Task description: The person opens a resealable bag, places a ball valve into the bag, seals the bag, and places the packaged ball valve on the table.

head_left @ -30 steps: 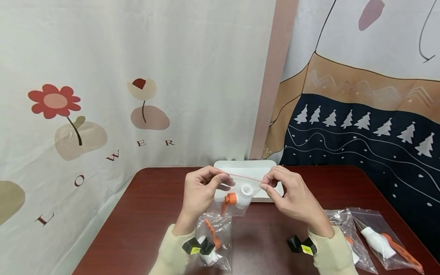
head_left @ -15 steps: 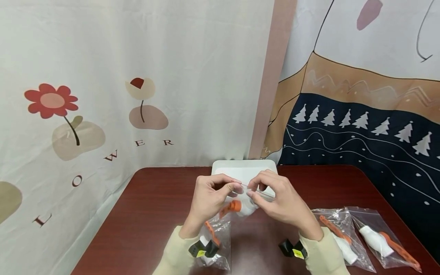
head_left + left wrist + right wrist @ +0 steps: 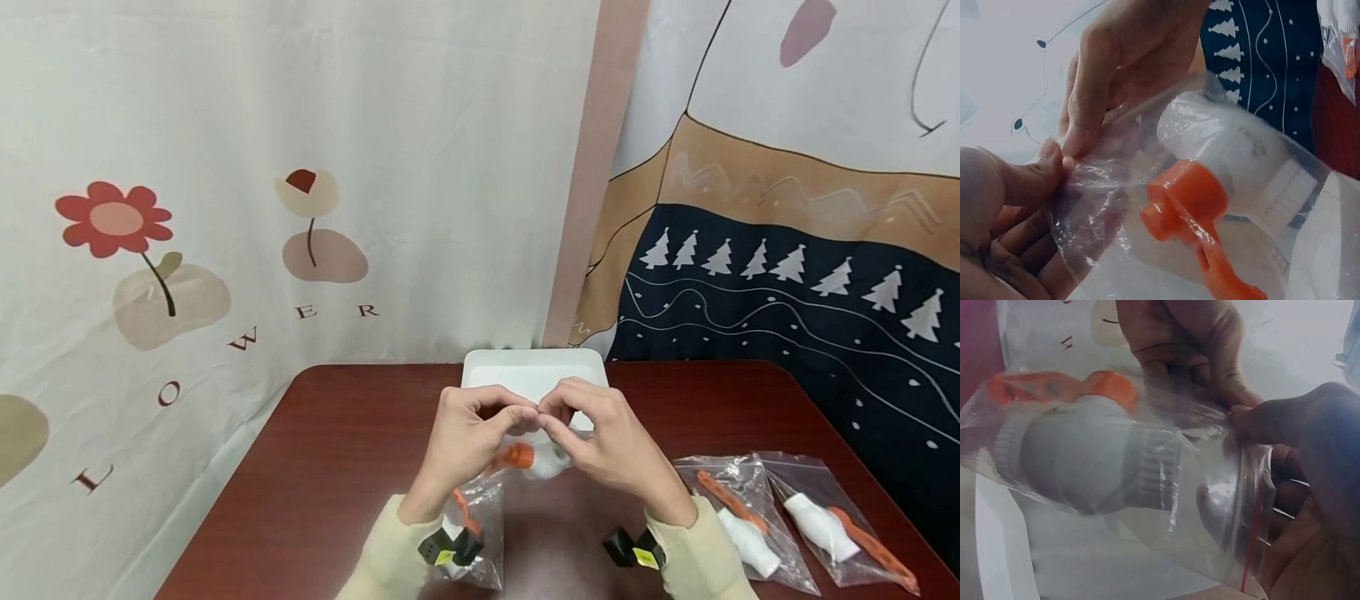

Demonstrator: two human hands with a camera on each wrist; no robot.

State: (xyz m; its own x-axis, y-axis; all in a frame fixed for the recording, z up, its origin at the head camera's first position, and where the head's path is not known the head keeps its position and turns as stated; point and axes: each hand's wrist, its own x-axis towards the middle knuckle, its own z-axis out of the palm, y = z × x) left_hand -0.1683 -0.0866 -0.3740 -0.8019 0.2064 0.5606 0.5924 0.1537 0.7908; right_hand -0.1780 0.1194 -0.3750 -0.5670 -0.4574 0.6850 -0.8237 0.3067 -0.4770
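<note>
Both hands meet above the table and pinch the top edge of a clear zip bag (image 3: 1110, 219) with thumb and forefinger. My left hand (image 3: 476, 433) has its thumb tip right beside that of my right hand (image 3: 603, 433). Inside the bag hangs a white plastic ball valve (image 3: 1085, 450) with ribbed ends and an orange lever handle (image 3: 1191, 194). A red zip line (image 3: 1252, 531) runs along the bag's mouth in the right wrist view. From the head view, the hands hide much of the bag's top.
A white tray (image 3: 474, 371) stands at the table's back, behind the hands. Another bag (image 3: 489, 542) with orange and white parts lies near the left forearm. Two more bags (image 3: 801, 567) (image 3: 817, 475) holding white pieces and orange handles lie at the right.
The hands have come together from being apart along the bag's stretched top edge, and sit slightly lower. The bagged valve has dropped a little with them.
</note>
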